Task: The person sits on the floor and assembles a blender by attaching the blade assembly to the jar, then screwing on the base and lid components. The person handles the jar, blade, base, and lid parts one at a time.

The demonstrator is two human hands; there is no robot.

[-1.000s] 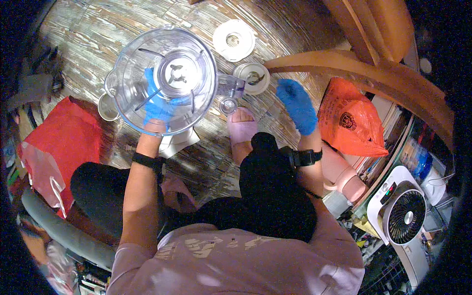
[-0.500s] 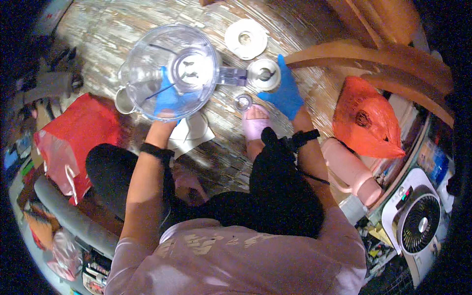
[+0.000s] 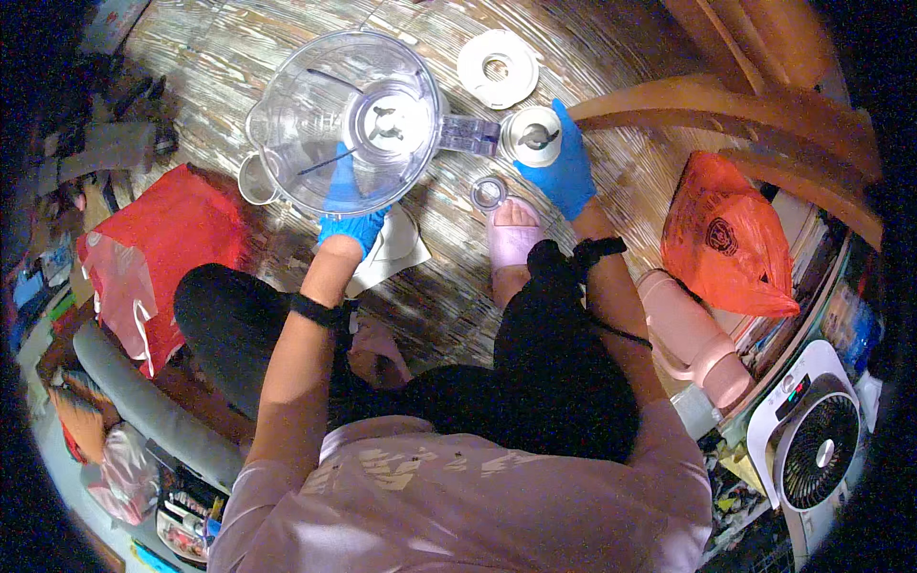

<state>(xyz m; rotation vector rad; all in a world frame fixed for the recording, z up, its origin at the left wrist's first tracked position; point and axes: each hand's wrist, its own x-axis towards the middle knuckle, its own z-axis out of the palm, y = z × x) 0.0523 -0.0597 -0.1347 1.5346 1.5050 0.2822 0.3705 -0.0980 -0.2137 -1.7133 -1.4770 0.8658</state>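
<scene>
Jug (image 3: 306,107) of clear plastic, upper left of the middle, has its wide mouth turned up to the camera, with a metal blade (image 3: 387,124) showing at the bottom and a handle (image 3: 470,136) pointing right. Under its near rim comes the left hand (image 3: 350,225) in a blue glove, fingers seen through the clear wall; it lies against the outside, though how firmly it grips I cannot tell. The right hand, gloved too (image 3: 567,181), is curled around a round white cup (image 3: 516,153) with a small blade inside, thumb on the near side and fingers up the right side. The handle's end is just beside that cup; whether they touch is unclear. Beyond the cup, a white ring (image 3: 475,72) lies on the wooden floor (image 3: 439,229), and a small clear cap (image 3: 488,193) sits near the toes of a pink slipper (image 3: 513,250). A pale cup (image 3: 256,181) is just left of the jug, and white paper (image 3: 409,256) lies near the left wrist. An orange bag (image 3: 693,229) and a pink bottle (image 3: 683,320) are off to the right.
</scene>
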